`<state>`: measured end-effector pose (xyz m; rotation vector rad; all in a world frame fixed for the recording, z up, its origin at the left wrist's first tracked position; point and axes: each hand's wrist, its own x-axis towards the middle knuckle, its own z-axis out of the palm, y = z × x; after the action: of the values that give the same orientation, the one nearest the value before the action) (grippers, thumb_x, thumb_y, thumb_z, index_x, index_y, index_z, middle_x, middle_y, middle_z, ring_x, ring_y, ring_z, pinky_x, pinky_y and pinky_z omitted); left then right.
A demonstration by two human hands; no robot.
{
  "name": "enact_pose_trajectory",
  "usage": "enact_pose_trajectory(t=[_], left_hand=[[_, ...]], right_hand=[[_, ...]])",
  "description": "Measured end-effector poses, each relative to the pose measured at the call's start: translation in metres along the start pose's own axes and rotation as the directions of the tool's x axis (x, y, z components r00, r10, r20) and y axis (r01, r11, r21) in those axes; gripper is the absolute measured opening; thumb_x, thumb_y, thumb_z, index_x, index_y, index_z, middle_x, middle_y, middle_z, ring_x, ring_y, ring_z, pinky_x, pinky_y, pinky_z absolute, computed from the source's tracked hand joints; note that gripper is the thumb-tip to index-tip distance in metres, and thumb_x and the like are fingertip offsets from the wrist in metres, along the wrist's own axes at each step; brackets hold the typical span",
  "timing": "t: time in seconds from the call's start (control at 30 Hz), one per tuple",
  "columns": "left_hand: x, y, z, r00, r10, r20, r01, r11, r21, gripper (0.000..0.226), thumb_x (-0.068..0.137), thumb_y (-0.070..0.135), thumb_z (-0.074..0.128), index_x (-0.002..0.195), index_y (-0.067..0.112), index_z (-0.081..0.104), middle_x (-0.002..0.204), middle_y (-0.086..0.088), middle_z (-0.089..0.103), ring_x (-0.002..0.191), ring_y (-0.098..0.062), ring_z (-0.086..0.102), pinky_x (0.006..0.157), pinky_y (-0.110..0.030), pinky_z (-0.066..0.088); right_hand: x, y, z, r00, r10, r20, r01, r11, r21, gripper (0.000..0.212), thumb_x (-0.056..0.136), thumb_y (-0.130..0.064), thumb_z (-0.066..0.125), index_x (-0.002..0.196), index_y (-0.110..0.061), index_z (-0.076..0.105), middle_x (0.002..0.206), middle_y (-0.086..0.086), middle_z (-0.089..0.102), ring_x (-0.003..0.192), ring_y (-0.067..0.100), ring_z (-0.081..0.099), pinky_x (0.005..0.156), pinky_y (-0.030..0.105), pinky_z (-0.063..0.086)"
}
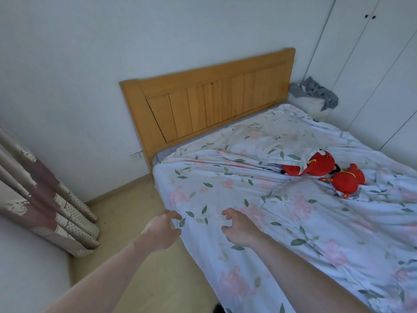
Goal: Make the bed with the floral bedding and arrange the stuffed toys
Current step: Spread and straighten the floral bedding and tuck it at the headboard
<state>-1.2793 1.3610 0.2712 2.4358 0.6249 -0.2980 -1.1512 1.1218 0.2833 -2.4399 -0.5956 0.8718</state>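
Left hand: the left hand hovers at the bed's near side edge, fingers loosely curled and apart, pinching nothing that shows; whether its fingertips brush the cloth cannot be told.
Right hand: the right hand hangs just over the cover a little further in, fingers bent like a claw, nothing held between them.
Floral cover: the floral cover lies across the whole bed, its near side draping over the edge toward the floor, creased and rumpled toward the middle.
How it handles: by its look a thin, light, limp cloth that bunches easily and slides on the mattress; it likely gives no resistance and keeps no shape, so one-handed pulls would skew it.
Where to take hold: probably along the hanging near edge, one hand at each side of a stretch of hem, pinching the fabric and drawing it taut and outward.
Stuffed toys: two red stuffed toys lie touching each other toward the far side of the bed, one partly tucked under a fold; soft, light, easy to lift by the body.
Pillow end: a flatter floral layer lies at the head edge, under the wooden headboard.
Far corner: a white bundle with grey cloth sits beyond the bed's far head corner.
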Motion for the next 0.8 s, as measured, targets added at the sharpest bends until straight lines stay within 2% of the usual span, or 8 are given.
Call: enact_pose_trajectory(t=[0.13,0.2,0.33,0.4,0.5,0.63,0.73,0.8], left_hand=[[0.037,-0.005,-0.029,0.998,-0.060,-0.027,0.060,0.998,0.008,0.033,0.090,0.032,0.064,0.120,0.044,0.057,0.134,0.014,0.050,0.109,-0.011,0.060,0.075,-0.023,0.048],[0.049,-0.009,-0.040,0.995,-0.077,-0.062,0.078,0.997,0.003,0.037,0.090,0.031,0.064,0.125,0.040,0.058,0.135,0.013,0.051,0.114,-0.011,0.057,0.080,-0.024,0.045],[0.072,-0.026,-0.067,0.985,-0.139,-0.105,0.137,0.990,-0.025,0.038,0.090,0.033,0.065,0.127,0.038,0.058,0.130,0.012,0.053,0.115,-0.011,0.055,0.080,-0.026,0.045],[0.084,-0.039,-0.079,0.979,-0.161,-0.124,0.156,0.987,-0.045,0.038,0.090,0.032,0.065,0.126,0.038,0.058,0.125,0.011,0.053,0.110,-0.010,0.054,0.079,-0.026,0.045],[0.104,-0.056,-0.098,0.975,-0.191,-0.114,0.184,0.981,-0.067,0.036,0.092,0.031,0.064,0.127,0.039,0.058,0.117,0.010,0.051,0.105,-0.011,0.052,0.075,-0.025,0.046],[0.149,-0.088,-0.128,0.975,-0.205,-0.090,0.196,0.976,-0.093,0.034,0.090,0.031,0.064,0.122,0.042,0.057,0.120,0.008,0.055,0.114,-0.012,0.055,0.078,-0.025,0.048],[0.187,-0.115,-0.153,0.978,-0.203,-0.049,0.199,0.977,-0.078,0.038,0.090,0.031,0.064,0.126,0.040,0.058,0.119,0.006,0.055,0.114,-0.013,0.057,0.078,-0.024,0.046],[0.212,-0.131,-0.171,0.981,-0.192,-0.032,0.190,0.980,-0.053,0.038,0.091,0.031,0.063,0.127,0.038,0.058,0.114,0.008,0.052,0.119,-0.014,0.056,0.085,-0.026,0.048]], right_hand=[[0.059,-0.019,-0.028,0.998,-0.049,0.036,0.051,0.997,-0.062,0.049,0.101,-0.030,0.053,0.148,-0.026,0.039,0.149,0.000,0.045,0.130,0.021,0.050,0.104,0.033,0.044],[0.081,-0.030,-0.039,0.997,-0.071,0.045,0.074,0.994,-0.082,0.049,0.101,-0.029,0.052,0.149,-0.025,0.039,0.150,0.000,0.045,0.131,0.021,0.049,0.104,0.032,0.044],[0.129,-0.063,-0.050,0.990,-0.108,0.091,0.117,0.988,-0.100,0.050,0.101,-0.027,0.052,0.149,-0.026,0.039,0.151,-0.002,0.044,0.131,0.020,0.050,0.103,0.032,0.044],[0.152,-0.082,-0.049,0.984,-0.149,0.102,0.159,0.983,-0.095,0.050,0.101,-0.027,0.052,0.149,-0.026,0.039,0.150,-0.003,0.044,0.128,0.019,0.052,0.099,0.030,0.046],[0.183,-0.104,-0.048,0.980,-0.169,0.101,0.177,0.981,-0.075,0.050,0.100,-0.029,0.052,0.148,-0.027,0.040,0.147,-0.005,0.045,0.120,0.019,0.055,0.081,0.025,0.049],[0.236,-0.135,-0.045,0.982,-0.162,0.095,0.168,0.983,-0.069,0.049,0.099,-0.031,0.054,0.147,-0.030,0.041,0.146,-0.005,0.046,0.119,0.018,0.057,0.091,0.026,0.043],[0.273,-0.155,-0.040,0.991,-0.105,0.079,0.111,0.991,-0.077,0.048,0.099,-0.033,0.054,0.145,-0.032,0.041,0.144,-0.006,0.047,0.114,0.017,0.059,0.097,0.033,0.046],[0.294,-0.168,-0.038,0.996,-0.068,0.058,0.072,0.995,-0.068,0.047,0.100,-0.032,0.054,0.145,-0.031,0.042,0.143,-0.005,0.048,0.116,0.017,0.058,0.099,0.033,0.046]])
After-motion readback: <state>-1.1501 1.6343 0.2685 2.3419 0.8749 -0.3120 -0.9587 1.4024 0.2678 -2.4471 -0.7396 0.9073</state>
